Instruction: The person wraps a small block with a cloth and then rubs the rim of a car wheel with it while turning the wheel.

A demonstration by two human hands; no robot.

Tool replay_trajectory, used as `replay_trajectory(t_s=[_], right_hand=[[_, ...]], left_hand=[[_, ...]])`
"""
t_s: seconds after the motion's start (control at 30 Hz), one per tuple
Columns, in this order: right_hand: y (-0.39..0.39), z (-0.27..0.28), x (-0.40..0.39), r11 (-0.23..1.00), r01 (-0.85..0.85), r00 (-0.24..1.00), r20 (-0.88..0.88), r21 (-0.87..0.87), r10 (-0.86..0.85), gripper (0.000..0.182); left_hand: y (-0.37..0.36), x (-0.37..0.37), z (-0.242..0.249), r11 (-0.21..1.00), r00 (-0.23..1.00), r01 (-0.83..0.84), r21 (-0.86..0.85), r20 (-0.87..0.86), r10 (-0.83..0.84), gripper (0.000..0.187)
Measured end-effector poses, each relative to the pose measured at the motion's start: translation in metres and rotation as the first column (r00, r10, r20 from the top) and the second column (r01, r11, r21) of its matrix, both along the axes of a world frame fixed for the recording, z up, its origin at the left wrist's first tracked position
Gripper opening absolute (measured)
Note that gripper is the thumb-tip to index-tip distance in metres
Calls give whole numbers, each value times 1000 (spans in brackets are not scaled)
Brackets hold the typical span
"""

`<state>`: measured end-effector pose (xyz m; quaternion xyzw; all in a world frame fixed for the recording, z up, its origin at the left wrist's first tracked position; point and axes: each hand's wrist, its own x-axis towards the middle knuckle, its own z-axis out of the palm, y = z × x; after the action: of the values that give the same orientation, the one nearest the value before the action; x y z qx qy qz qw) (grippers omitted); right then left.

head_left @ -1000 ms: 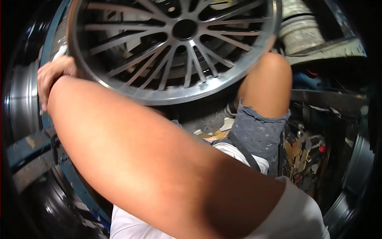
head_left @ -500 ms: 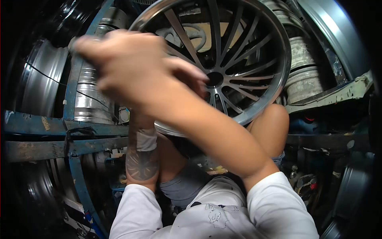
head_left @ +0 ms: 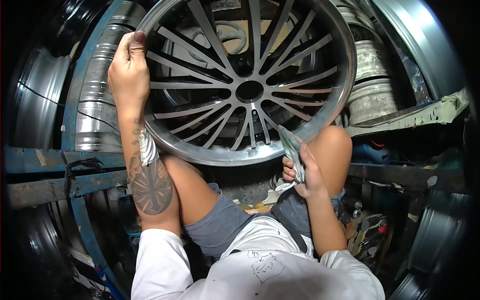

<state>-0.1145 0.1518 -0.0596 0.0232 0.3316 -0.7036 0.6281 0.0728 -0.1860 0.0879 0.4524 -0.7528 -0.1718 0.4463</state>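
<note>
A large multi-spoke wheel rim (head_left: 256, 97) with dark pockets between bright spokes stands in front of my knees, its face toward me. My left hand (head_left: 131, 70) grips its outer lip at the upper left, thumb on top and fingers wrapped round the edge. In my right hand (head_left: 304, 172) is a crumpled greyish-white cloth (head_left: 295, 157), bunched in the closed fingers near the rim's lower right edge, beside my right knee. A light band is wrapped round my left wrist.
Metal rims (head_left: 97, 85) are stacked at the left behind a blue metal frame (head_left: 40, 159). More worn rims (head_left: 371, 97) stand at the right beside a ledge (head_left: 415, 117). Tools and small items (head_left: 370, 232) lie low at the right.
My left hand is now at the rim's upper left. My right arm, blurred and crossing over the left before, has come down to the right with the cloth. The rim has shifted slightly left.
</note>
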Motion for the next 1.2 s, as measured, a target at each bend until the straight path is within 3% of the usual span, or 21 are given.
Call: replay_trajectory(t_s=[0.17, 0.23, 0.27, 0.3, 0.33, 0.37, 0.43, 0.47, 0.5, 0.53, 0.57, 0.67, 0.73, 0.87, 1.0, 1.13, 1.2], right_hand=[[-12, -15, -11, 998, -38, 999, -31, 53, 40, 49], [-9, -22, -15, 996, -35, 991, -128, 82, 45, 44], [-8, -33, -15, 993, -42, 886, -455, 113, 89, 40], [-9, -43, -15, 988, -41, 675, -725, 146, 135, 38], [-8, -51, -15, 984, -32, 383, -907, 176, 175, 35], [-12, -31, -8, 939, 60, 102, -938, 338, 331, 30], [-15, -41, -5, 937, 112, -190, -918, 331, 347, 34], [-18, -42, -2, 937, 137, -329, -878, 322, 349, 36], [-22, -38, 0, 866, 175, -294, -815, 468, 499, 36], [-28, -39, 1, 837, 199, -344, -763, 510, 547, 34], [-34, -40, 0, 803, 227, -389, -705, 551, 593, 32], [-48, -38, -8, 735, 269, -491, -568, 622, 660, 27], [-57, -37, -14, 702, 278, -546, -494, 656, 677, 26], [-62, -43, -21, 643, 303, -542, -428, 703, 723, 29], [-62, -35, -24, 710, 217, -619, -468, 670, 631, 20], [-73, -29, -17, 637, 198, -682, -362, 745, 635, 22], [-73, -26, -19, 673, 180, -684, -401, 717, 610, 17]], left_hand=[[3, -15, 10, 991, 983, -137, 1, 126, 136, 51], [-19, -14, -4, 990, 991, -103, -94, 75, 110, 55], [-27, -12, -11, 986, 994, -89, -139, 50, 96, 57], [-19, -16, -5, 986, 989, -119, -115, 71, 128, 59], [-14, -19, -2, 983, 982, -156, -97, 95, 165, 59], [-11, -22, 0, 978, 972, -193, -81, 121, 202, 59], [-4, -26, 8, 963, 948, -269, -17, 174, 267, 58], [-5, -28, 7, 960, 953, -275, -59, 114, 281, 61], [-5, -27, 7, 957, 948, -282, -68, 136, 288, 62], [-5, -28, 8, 955, 942, -287, -74, 158, 296, 63], [15, -38, 22, 956, 960, -270, -117, 39, 276, 31], [31, -41, 23, 954, 972, -236, -187, -65, 227, 44], [14, -38, 15, 967, 977, -211, -140, -52, 206, 39], [24, -28, 33, 994, 996, -88, -60, -37, 86, 37], [25, -28, 34, 991, 998, -68, -112, -14, 67, 38], [22, -24, 40, 991, 997, -42, -125, 64, 50, 37], [11, -24, 32, 975, 996, -23, -223, 83, 43, 35]])
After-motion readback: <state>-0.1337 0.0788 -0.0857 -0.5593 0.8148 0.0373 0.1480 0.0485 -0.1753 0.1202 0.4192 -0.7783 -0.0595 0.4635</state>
